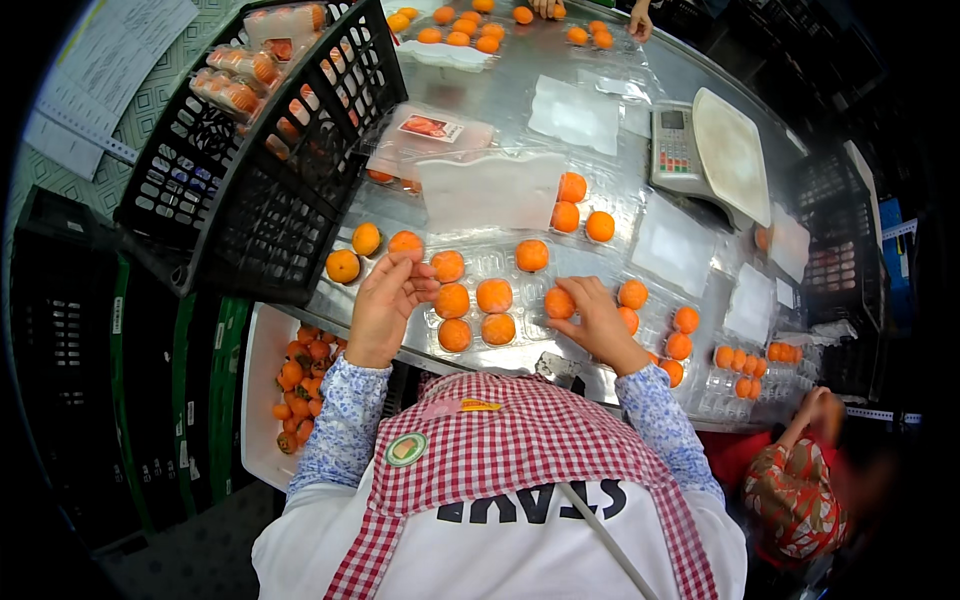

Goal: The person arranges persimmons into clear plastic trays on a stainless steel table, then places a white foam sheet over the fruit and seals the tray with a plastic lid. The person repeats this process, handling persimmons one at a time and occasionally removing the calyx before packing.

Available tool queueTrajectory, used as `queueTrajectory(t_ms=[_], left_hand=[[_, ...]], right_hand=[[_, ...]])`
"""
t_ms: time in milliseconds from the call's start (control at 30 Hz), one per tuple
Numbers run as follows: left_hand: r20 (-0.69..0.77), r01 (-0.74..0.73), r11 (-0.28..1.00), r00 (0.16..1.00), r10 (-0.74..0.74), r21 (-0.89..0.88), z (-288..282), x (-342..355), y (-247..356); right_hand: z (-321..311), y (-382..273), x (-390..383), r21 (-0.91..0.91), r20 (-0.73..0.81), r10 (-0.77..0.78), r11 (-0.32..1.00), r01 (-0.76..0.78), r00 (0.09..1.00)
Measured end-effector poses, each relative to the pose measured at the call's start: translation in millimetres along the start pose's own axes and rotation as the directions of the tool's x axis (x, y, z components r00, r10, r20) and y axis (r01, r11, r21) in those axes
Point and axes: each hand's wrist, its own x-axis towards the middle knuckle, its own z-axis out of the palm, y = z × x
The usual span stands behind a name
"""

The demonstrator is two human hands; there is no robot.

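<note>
My left hand [382, 305] has its fingers curled, with the fingertips against the lower edge of an orange persimmon [406, 242]. Thumb and fingers of my right hand [598, 318] close round another persimmon [558, 302]. Between the hands, a clear plastic tray [474, 268] holds several persimmons [494, 295] in its moulded cups. Two loose persimmons [342, 266] lie on the metal table left of my left hand. Right of my right hand, more persimmons [632, 293] sit in clear trays, partly hidden by that hand.
A black crate [270, 190] with packed fruit stands at left, above a white bin [262, 390] of persimmons. A scale [690, 150] stands far right. White-lined packs [490, 190] lie ahead. Another person's hands [640, 20] show at the far edge; a patterned sleeve [795, 500] shows at right.
</note>
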Motion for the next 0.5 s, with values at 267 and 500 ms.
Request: queueTrajectory(t_ms=[267, 500], left_hand=[[-0.047, 0.05, 0.999, 0.998, -0.05, 0.01, 4.4, -12.1, -6.8], [-0.035, 0.096, 0.995, 0.995, -0.097, -0.013, 3.7, -14.9, -22.2]], right_hand=[[20.6, 0.8, 14.3, 0.267, -0.046, 0.065, 0.962, -0.05, 0.997], [10.9, -16.9, 3.5, 0.868, 0.022, 0.272, 0.472, -0.154, 0.962]])
